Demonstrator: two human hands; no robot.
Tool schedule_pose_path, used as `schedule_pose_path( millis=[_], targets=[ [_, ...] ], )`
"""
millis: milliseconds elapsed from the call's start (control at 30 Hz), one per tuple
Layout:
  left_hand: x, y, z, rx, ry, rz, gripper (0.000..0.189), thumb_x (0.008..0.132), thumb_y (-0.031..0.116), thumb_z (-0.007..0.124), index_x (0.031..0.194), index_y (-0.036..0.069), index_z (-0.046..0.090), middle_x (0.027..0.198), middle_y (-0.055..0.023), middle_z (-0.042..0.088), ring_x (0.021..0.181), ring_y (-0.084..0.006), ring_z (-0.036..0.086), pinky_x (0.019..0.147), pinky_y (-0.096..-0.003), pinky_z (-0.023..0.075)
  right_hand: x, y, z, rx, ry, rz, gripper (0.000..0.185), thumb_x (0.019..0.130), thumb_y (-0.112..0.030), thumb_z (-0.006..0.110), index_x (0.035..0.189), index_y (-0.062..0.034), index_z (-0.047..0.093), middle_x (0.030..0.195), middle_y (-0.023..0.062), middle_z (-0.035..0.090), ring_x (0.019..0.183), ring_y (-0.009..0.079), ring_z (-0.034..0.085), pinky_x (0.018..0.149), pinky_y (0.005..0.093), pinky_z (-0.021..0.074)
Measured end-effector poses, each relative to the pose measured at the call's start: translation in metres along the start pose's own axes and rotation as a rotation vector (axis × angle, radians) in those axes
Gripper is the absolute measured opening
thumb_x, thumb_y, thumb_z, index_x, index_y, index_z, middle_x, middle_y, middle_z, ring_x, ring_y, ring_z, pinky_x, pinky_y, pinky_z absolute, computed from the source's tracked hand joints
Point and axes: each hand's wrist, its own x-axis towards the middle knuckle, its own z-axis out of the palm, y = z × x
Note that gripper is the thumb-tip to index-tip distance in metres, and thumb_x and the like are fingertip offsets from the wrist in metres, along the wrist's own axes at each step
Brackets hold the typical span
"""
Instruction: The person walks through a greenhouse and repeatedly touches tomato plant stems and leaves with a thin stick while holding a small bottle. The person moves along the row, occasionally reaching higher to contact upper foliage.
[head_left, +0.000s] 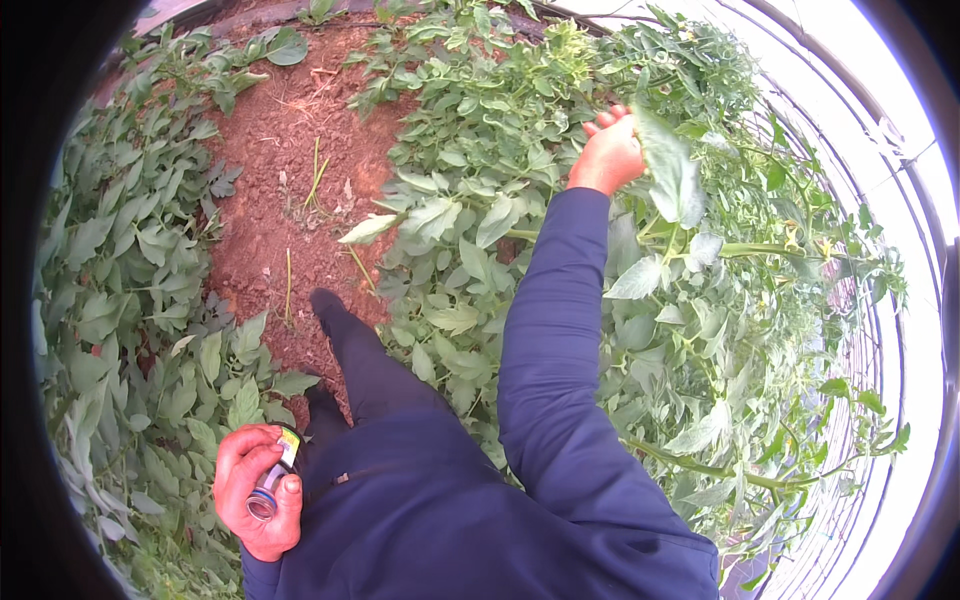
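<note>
At the lower left, my left hand is closed around a small clear container with an open round mouth and a dark part bearing a colourful label. My right hand reaches into the tomato plants at the upper right, its fingers curled. Beside it, at its right, is a blurred green leaf; whether the fingers grip it or another plant part cannot be told. Thick green stems with leaves and a few yellow flowers stand to the right of that hand.
A path of reddish soil runs between the plant rows, with cut green stalks lying on it. Dense foliage borders it at the left. Curved frame bars and lines stand at the right. My feet are on the path.
</note>
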Motion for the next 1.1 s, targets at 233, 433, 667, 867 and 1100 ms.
schedule_pose_path(
  millis=[233,433,667,867,1100],
  targets=[
    [0.006,0.008,0.006,-0.009,0.001,-0.036,0.035,0.095,0.025,0.078,0.111,-0.005,0.068,0.11,-0.0208,0.064,0.101,-0.035,0.068,0.09,-0.0464,0.0571,-0.007,0.004,-0.008,0.086,-0.012,-0.232,0.02,0.111,-0.012,0.049,0.124,-0.0037,0.061,0.122,0.0154,0.068,0.087,0.0211,0.073,0.064,0.0312,0.0614],
    [0.011,0.008,-0.001,0.017,0.0,-0.028,0.035,0.095,0.024,0.078,0.111,-0.005,0.068,0.11,-0.0207,0.065,0.101,-0.0339,0.068,0.089,-0.0438,0.0568,-0.021,-0.012,-0.012,-0.078,-0.032,-0.137,0.025,0.114,-0.022,0.047,0.126,-0.0032,0.06,0.114,0.0139,0.072,0.084,0.0201,0.072,0.064,0.0295,0.061],
    [0.014,0.009,-0.004,0.026,0.021,-0.042,0.034,0.094,0.023,0.079,0.108,-0.006,0.069,0.108,-0.0209,0.065,0.098,-0.0334,0.069,0.087,-0.0422,0.0567,-0.031,-0.014,-0.001,-0.132,0.061,-0.373,0.025,0.114,-0.025,0.047,0.123,-0.005,0.06,0.117,0.0122,0.071,0.105,0.0193,0.072,0.061,0.0296,0.0604],
    [0.009,0.007,-0.009,0.025,0.045,-0.056,0.034,0.093,0.023,0.079,0.105,-0.006,0.069,0.107,-0.0207,0.066,0.096,-0.0332,0.07,0.085,-0.042,0.0571,-0.04,-0.035,-0.001,-0.079,0.07,-0.448,0.023,0.112,-0.024,0.049,0.122,-0.0077,0.061,0.115,0.0101,0.073,0.096,0.0171,0.072,0.069,0.029,0.0552],
    [0.003,0.005,-0.011,0.017,0.067,-0.016,0.033,0.092,0.022,0.08,0.106,-0.006,0.07,0.105,-0.0202,0.066,0.096,-0.0336,0.071,0.084,-0.0418,0.0577,-0.019,-0.017,0.027,-0.225,-0.045,-0.488,0.018,0.11,-0.017,0.054,0.12,-0.0063,0.063,0.107,0.0081,0.074,0.082,0.017,0.069,0.069,0.0309,0.0533]
  ],
)
